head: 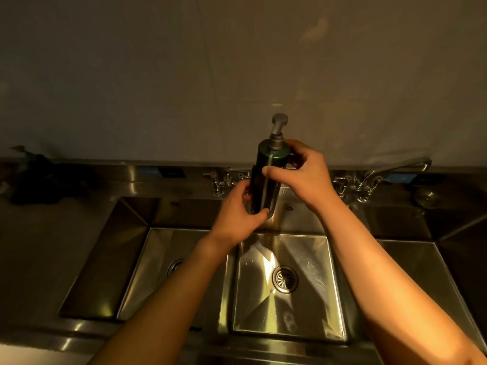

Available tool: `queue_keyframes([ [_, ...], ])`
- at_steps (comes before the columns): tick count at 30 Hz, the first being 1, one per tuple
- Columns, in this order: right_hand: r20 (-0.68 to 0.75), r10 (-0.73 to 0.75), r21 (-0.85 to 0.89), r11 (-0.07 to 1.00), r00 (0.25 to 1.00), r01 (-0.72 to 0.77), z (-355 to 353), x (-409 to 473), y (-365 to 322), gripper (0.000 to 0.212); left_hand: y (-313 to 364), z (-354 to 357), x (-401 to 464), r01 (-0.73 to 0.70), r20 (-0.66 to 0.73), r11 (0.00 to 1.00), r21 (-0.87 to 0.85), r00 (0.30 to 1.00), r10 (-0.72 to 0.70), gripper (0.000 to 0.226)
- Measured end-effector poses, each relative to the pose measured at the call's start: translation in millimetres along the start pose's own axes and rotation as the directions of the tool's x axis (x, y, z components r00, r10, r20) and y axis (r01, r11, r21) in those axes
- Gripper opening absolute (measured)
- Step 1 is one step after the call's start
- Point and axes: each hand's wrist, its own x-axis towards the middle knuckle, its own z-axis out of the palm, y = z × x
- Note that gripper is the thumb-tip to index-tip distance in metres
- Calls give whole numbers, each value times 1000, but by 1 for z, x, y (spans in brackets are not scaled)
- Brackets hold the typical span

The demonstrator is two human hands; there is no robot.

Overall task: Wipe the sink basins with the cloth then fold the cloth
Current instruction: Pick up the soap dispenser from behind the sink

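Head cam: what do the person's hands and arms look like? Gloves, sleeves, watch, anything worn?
Nothing worn that shows. The left hand and right hand are both bare, no gloves, and no rings can be made out in the dim light. Both forearms are bare up to the frame's bottom edge: no sleeve cuffs, watch, bracelet or wristband in view. No markings can be made out.

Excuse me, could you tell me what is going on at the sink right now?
A person holds a dark pump bottle upright in both hands above the steel sink basins. The left hand grips its base and the right hand grips near the top. No cloth is in either hand, so wiping has not begun.
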Motion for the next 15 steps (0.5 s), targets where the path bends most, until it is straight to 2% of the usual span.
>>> queue_keyframes([
  [11, 153, -23, 21, 1000, 988, 20, 69, -20, -28, 55, -18, -63, -57, 26, -132, 994, 106, 991, -11, 58],
  [15, 173, -14, 27, 1000, 985, 10, 103, -36, -50, 59, -27, -94, -81, 31, -155, 995, 91, 988, -17, 58],
])
